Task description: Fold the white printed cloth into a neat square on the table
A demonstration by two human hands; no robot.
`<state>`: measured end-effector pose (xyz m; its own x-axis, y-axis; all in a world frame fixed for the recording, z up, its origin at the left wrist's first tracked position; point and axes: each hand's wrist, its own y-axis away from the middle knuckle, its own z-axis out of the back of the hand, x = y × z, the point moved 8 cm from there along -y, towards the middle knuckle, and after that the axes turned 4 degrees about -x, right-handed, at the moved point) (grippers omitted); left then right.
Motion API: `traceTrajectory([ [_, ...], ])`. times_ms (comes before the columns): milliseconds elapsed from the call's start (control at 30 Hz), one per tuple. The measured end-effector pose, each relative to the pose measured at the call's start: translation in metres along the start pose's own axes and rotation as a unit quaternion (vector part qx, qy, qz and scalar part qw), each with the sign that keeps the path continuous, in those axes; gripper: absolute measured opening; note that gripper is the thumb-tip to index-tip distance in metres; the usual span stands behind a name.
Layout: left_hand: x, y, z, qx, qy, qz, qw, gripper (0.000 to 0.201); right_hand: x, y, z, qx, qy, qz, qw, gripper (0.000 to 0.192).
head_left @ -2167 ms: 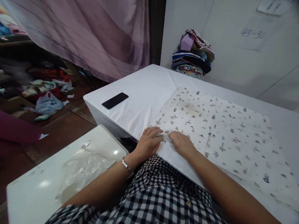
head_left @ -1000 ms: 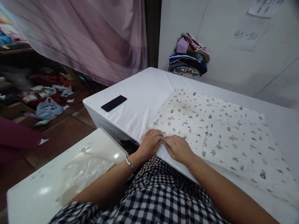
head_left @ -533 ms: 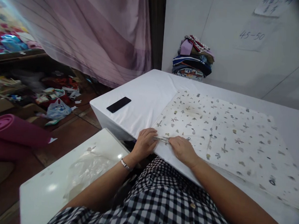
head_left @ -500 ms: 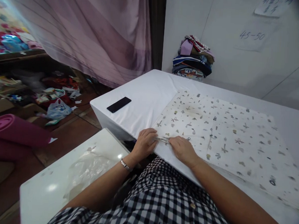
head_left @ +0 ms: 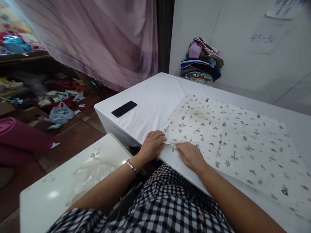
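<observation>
A white cloth (head_left: 209,133) printed with small grey and beige motifs lies folded flat on the white-covered table. At its near left corner, my left hand (head_left: 153,143) is closed on the cloth's edge, fingers curled over it. Just to the right, my right hand (head_left: 191,156) pinches the same near edge. A short, slightly bunched stretch of the edge shows between the two hands. My fingertips are partly hidden in the fabric.
A black phone (head_left: 124,109) lies on the white table (head_left: 148,95) at the left. A pile of folded clothes (head_left: 202,61) stands at the back by the wall. Clear plastic (head_left: 92,177) rests on a lower white surface (head_left: 41,201). A pink curtain (head_left: 110,34) hangs at the left.
My left hand has shifted very slightly up along the cloth's corner. Both hands keep hold of the edge, and the view has moved a little.
</observation>
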<state>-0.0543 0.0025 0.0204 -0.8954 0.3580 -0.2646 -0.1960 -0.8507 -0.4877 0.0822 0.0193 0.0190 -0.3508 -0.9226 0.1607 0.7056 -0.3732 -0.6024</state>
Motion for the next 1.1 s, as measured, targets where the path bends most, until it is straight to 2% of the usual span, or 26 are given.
traceTrajectory([
  [100,-0.004,-0.003,0.0,0.015,-0.02,-0.035,0.999,0.034,0.002,0.0,-0.004,0.018,0.018,0.007,1.0,0.02],
  [233,-0.005,-0.006,-0.004,0.051,-0.034,-0.067,0.996,0.024,0.003,0.0,-0.009,0.042,0.04,0.011,0.998,0.02],
  [333,-0.001,-0.005,-0.006,0.061,-0.03,-0.067,0.995,0.023,0.004,0.0,-0.009,0.044,0.052,0.015,0.998,0.019],
  [467,0.003,-0.001,-0.005,0.049,-0.007,-0.039,0.998,0.029,0.006,0.0,-0.009,0.044,0.059,0.02,0.997,0.018],
  [567,-0.002,0.001,-0.002,0.027,0.003,-0.035,0.999,0.033,0.007,-0.001,-0.008,0.037,0.061,0.027,0.997,0.019],
  [800,-0.026,-0.009,-0.007,0.055,-0.012,-0.097,0.994,0.023,0.01,-0.003,-0.005,0.038,0.07,0.034,0.996,0.021],
  [933,-0.029,-0.011,-0.013,0.079,-0.029,-0.127,0.988,0.021,0.012,-0.002,-0.007,0.045,0.066,0.031,0.996,0.018],
  [1100,-0.027,-0.008,-0.011,0.061,-0.041,-0.119,0.99,0.02,0.014,0.0,-0.012,0.06,0.066,0.031,0.995,0.018],
])
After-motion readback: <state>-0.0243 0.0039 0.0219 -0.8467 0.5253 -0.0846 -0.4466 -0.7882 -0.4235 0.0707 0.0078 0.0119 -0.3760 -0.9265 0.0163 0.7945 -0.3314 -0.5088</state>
